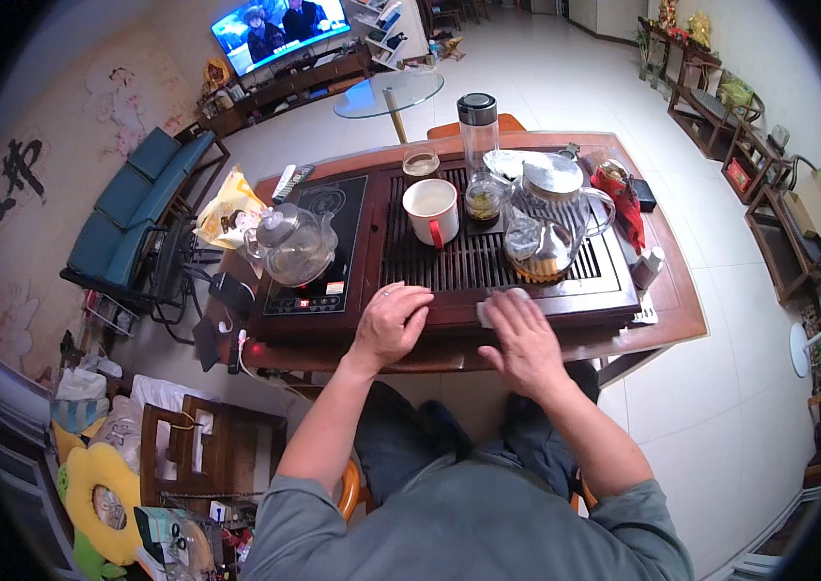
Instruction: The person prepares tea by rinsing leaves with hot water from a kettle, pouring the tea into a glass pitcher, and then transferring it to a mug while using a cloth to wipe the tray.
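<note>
My left hand (391,323) rests on the front edge of a dark wooden tea tray (447,309), fingers loosely bent and holding nothing. Under the flat fingers of my right hand (525,341), a white tissue (484,314) is pressed against the same edge; most of it is hidden. On the slatted part stand a white mug (430,207) with a red handle, a glass cup (483,203) with leaves in it, and a large glass pitcher (545,225) with a metal lid. A glass kettle (293,247) sits on the black induction hob (338,240) at left.
Behind the mug are a glass of dark liquid (421,165) and a tall clear bottle (479,127). A yellow snack bag (231,210) and a remote control (293,183) lie left. On the right are a red packet (621,207) and a small bottle (648,267). Cables hang at the left.
</note>
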Demonstrator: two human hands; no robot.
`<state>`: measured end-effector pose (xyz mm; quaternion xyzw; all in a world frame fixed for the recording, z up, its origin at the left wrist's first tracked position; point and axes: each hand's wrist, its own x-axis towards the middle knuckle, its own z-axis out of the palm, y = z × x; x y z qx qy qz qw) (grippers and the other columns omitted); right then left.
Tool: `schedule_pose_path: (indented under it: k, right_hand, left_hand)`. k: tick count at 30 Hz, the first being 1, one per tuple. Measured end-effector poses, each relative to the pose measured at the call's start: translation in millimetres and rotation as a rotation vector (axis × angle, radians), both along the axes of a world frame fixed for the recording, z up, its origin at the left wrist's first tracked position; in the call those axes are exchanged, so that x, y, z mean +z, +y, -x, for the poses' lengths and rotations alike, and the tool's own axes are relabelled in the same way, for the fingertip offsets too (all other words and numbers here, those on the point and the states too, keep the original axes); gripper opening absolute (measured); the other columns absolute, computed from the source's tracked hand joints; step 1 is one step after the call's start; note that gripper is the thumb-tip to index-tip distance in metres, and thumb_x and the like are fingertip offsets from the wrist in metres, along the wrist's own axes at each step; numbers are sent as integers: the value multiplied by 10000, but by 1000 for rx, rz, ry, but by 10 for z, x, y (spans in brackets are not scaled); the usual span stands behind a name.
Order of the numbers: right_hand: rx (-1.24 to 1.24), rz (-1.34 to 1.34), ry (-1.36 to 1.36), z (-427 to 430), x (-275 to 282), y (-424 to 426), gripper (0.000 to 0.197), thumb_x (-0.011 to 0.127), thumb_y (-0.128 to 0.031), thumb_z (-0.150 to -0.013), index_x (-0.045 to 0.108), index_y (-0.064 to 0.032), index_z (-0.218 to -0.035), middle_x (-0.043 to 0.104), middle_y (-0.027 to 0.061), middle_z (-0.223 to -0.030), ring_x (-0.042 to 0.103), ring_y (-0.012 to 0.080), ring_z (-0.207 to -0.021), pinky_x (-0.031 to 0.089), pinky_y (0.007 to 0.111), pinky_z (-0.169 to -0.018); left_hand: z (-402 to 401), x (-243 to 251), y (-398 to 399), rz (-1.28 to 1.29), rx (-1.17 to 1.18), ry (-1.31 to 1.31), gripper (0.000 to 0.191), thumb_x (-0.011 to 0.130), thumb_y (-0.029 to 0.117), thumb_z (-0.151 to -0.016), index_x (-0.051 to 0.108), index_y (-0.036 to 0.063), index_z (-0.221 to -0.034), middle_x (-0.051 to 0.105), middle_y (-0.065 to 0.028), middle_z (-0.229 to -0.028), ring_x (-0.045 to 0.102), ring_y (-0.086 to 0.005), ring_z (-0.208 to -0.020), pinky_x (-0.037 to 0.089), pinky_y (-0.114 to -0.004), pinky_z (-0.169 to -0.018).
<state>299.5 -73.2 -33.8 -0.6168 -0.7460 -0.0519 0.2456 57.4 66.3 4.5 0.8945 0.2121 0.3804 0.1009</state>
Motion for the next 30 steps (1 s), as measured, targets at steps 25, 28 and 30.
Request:
schedule_pose_path:
  k: [25, 28, 30]
  right_hand:
    - [85, -51, 125, 686, 15, 305, 711, 732, -419, -927, 525, -14, -1473, 507, 199, -1555, 426, 416, -1470, 286, 528, -1263]
    - [-150, -25, 114, 464, 62, 156, 637, 716, -404, -948, 553, -62, -1461, 527, 190, -1526, 423, 420, -1473, 293, 557, -1242]
    - [-279, -118, -10, 270, -169, 83, 660, 710, -429, -945, 557, -29, -1446, 526, 210, -1518, 413, 446, -1469, 280, 569, -1244]
  left_hand:
    - [779, -884, -1051, 398, -270, 283, 129, 752, 136, -914, 757, 54, -1014, 753, -121, -1036, 715, -324, -959, 563, -422, -834]
    - [1398, -1161, -1193, 487, -113, 382, 150, 716, 184, -961, 760, 60, -1032, 757, -106, -1089, 707, -306, -1033, 541, -421, -911]
    - [1732, -1284, -1299, 602, 1, 463, 198, 700, 230, -981, 763, 57, -1055, 742, -110, -1191, 680, -294, -1140, 498, -437, -1006]
